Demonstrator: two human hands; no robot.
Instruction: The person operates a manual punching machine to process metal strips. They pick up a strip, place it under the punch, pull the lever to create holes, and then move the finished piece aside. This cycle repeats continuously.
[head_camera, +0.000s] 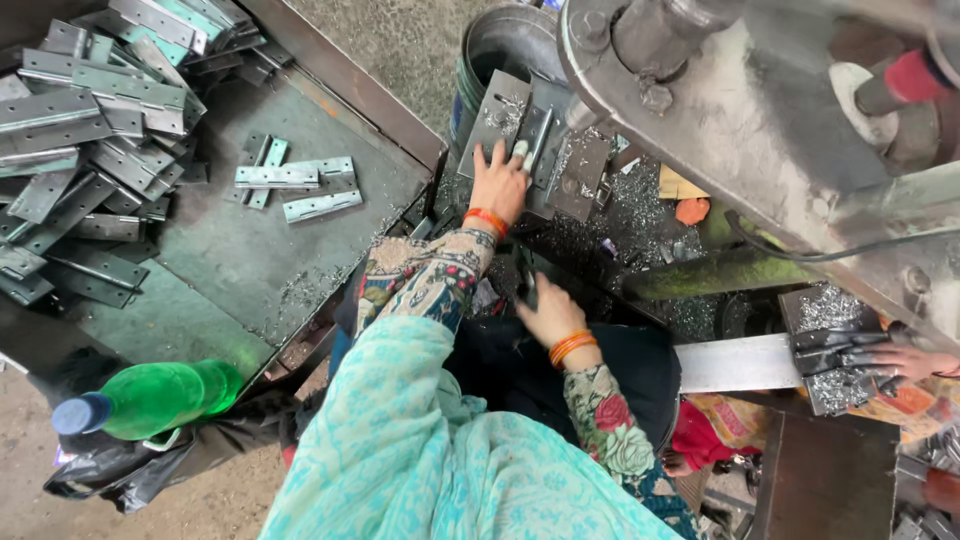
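Left hand (497, 183) lies flat, fingers spread, pressing a metal hinge (534, 137) on the press bed (580, 175), just below the press head (720, 90). Right hand (552, 312) curls around a dark part at the bed's near edge; grip unclear. Loose hinges (295, 185) lie mid-desk (230, 260), hinge pile (85, 130) at its far left corner, green bottle (150, 398) beside its near edge.

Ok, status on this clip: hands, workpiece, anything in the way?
Left hand flat on metal hinge plate under the press. Right hand lower, contents unclear. Metal shavings all around; co-worker's hand far right.
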